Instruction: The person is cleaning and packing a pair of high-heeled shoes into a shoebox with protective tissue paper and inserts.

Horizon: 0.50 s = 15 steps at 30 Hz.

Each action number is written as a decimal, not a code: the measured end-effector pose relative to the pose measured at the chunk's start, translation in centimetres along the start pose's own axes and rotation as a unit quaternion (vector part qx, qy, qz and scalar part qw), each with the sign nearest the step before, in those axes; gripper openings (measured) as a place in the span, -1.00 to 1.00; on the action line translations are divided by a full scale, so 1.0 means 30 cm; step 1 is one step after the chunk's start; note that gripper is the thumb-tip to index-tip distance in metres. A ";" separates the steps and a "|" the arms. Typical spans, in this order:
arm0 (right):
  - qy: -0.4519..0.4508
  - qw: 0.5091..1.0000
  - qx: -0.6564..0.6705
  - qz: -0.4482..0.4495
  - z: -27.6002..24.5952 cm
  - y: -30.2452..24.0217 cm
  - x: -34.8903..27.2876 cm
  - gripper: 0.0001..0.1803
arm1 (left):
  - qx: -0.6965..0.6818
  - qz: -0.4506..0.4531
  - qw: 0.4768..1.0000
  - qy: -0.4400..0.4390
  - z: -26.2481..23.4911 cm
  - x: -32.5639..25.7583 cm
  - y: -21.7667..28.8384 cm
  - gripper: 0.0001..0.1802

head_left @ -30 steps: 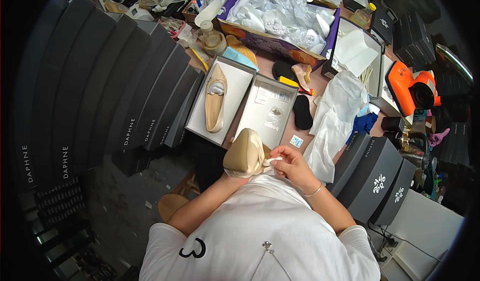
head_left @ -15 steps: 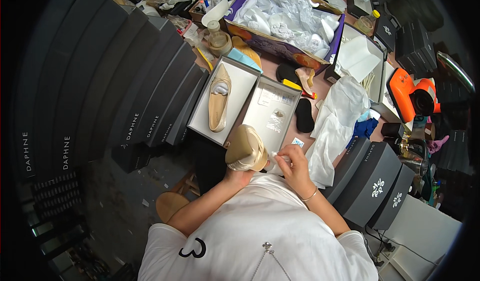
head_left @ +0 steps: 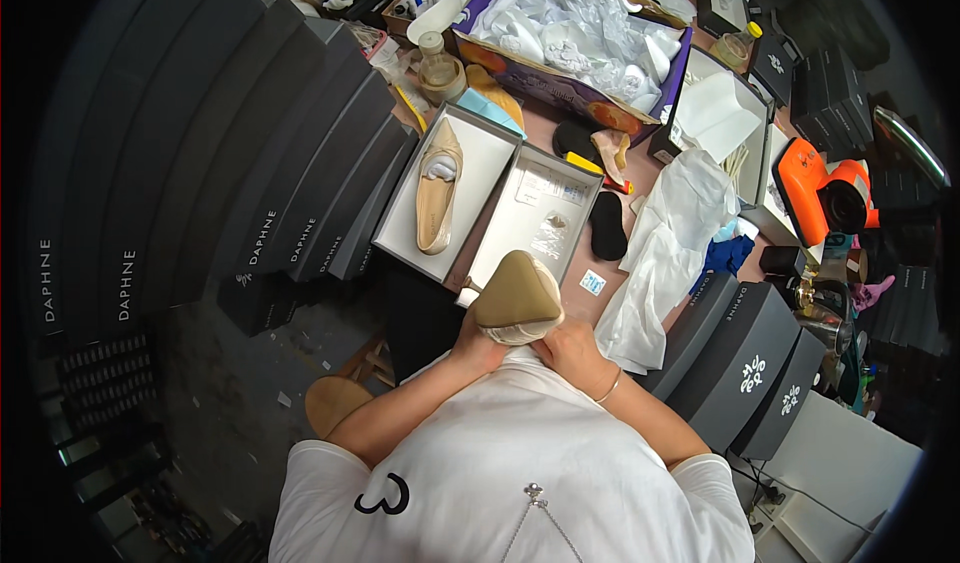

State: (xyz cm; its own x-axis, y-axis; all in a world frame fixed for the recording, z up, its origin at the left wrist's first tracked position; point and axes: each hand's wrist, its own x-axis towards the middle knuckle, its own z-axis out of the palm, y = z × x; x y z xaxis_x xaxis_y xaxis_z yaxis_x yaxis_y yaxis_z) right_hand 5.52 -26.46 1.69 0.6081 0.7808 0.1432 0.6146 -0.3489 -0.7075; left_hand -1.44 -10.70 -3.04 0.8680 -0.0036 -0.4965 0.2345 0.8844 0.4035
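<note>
My left hand (head_left: 477, 349) is closed around a beige-gold pointed shoe (head_left: 516, 298), held close to my shirt with its sole turned up. A slim heel sticks out at its left. My right hand (head_left: 573, 351) presses against the shoe's near edge; its fingertips are partly hidden there, so what they pinch does not show. A matching shoe (head_left: 436, 203) with white stuffing inside lies in the grey shoe box (head_left: 397, 233) ahead. Beside that box sits its open lid (head_left: 505, 225), with a label and a small clear packet in it.
Dark shoe boxes (head_left: 210, 153) stack high on the left, and more boxes (head_left: 735, 368) stand at right. A purple carton (head_left: 560, 98) of white stuffing is at the back. White tissue paper (head_left: 640, 293), a black oval pad (head_left: 607, 226) and an orange tool (head_left: 803, 193) lie rightward.
The shoe has tipped so its sole faces up more fully. My right hand, which held a small white wad beside the shoe, has moved left and down against it.
</note>
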 end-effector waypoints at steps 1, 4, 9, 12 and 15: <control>-0.017 1.000 -0.001 0.002 -0.008 -0.003 -0.001 -0.84 | 0.003 -0.005 1.000 0.010 0.006 -0.002 -0.001 -0.61; -0.053 0.999 -0.001 0.012 -0.030 -0.015 -0.015 -0.83 | 0.050 0.007 0.998 0.026 0.029 -0.019 -0.006 -0.63; -0.090 0.992 0.072 0.047 -0.068 -0.026 -0.019 -0.85 | 0.161 0.060 0.985 0.022 0.031 -0.014 -0.018 -0.64; -0.013 0.983 0.142 0.119 -0.108 -0.060 -0.038 -0.88 | 0.217 0.082 0.973 0.014 0.018 -0.014 0.001 -0.62; 0.049 0.989 0.095 0.099 -0.106 -0.046 -0.009 -0.88 | 0.118 0.040 0.992 0.038 0.042 -0.011 0.009 -0.62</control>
State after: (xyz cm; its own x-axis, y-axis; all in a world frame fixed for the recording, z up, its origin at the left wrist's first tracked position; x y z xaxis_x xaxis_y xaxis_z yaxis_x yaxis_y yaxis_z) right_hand 6.11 -27.82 4.82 0.7583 0.6500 0.0496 0.3794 -0.3782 -0.8444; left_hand -1.10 -11.04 -1.80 0.8544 0.1047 -0.5090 0.2702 0.7472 0.6072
